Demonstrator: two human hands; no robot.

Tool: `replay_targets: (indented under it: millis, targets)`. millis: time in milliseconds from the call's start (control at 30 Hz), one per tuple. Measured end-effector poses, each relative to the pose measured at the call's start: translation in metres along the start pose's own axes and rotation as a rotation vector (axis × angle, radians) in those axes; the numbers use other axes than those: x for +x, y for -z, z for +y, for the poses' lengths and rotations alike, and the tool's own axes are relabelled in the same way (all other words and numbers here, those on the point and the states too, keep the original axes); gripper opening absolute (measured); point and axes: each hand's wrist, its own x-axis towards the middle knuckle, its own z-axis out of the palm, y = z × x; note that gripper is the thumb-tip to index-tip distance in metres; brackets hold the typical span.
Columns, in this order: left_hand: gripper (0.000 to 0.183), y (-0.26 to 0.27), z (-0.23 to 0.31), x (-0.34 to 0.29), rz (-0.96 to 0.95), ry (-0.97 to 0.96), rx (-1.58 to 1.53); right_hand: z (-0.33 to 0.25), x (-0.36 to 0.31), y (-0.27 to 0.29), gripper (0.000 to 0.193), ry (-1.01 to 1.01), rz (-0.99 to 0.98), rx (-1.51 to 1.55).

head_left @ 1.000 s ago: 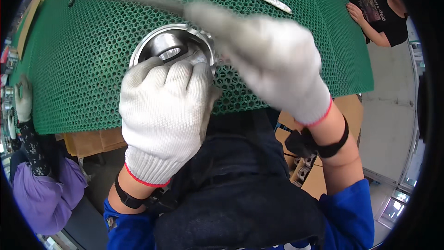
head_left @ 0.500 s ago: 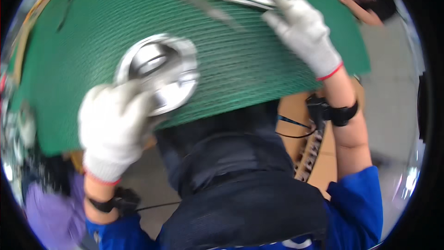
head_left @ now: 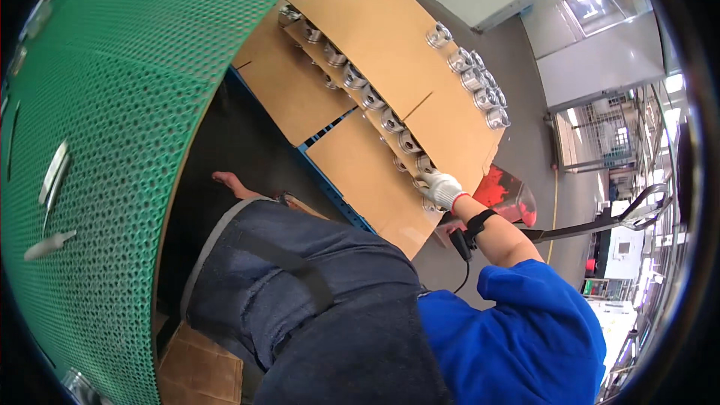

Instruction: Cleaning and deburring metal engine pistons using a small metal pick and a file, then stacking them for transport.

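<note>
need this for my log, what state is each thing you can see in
Right hand: gloved, at the row's end, grip unclear
Row of metal parts: partly covered by cardboard
Cardboard sheet: laid beside and over parts, slit at one edge
Outer metal parts: exposed along the sheet's far edge
Pale tool: lying on the green mat

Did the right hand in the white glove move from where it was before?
Yes. The right hand was over the green mat; now it is off, past the mat's right edge, by the row of metal parts.
</note>
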Motion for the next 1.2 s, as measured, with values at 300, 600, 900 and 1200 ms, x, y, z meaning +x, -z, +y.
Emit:
replay_targets:
  millis: [300,600,900,1200]
  targets:
    - [0.084,-0.106,-0.059,-0.041,-0.328,0.72,-0.711,0.052,0.083,-0.019,0.079,-0.315,0.211,0.255]
    - [0.072,-0.101,-0.114,-0.041,0.345,1.054,-1.269,0.07,0.12,0.004,0.097,-0.275,0.093,0.138]
    - [0.053,-0.108,-0.121,-0.033,0.422,1.036,-1.717,0.176,0.099,0.086,0.034,-0.297,0.311,0.177]
    - [0.035,-0.098,-0.145,-0.041,0.424,1.027,-2.377,0.133,0.084,0.051,0.017,-0.14,0.441,-0.044]
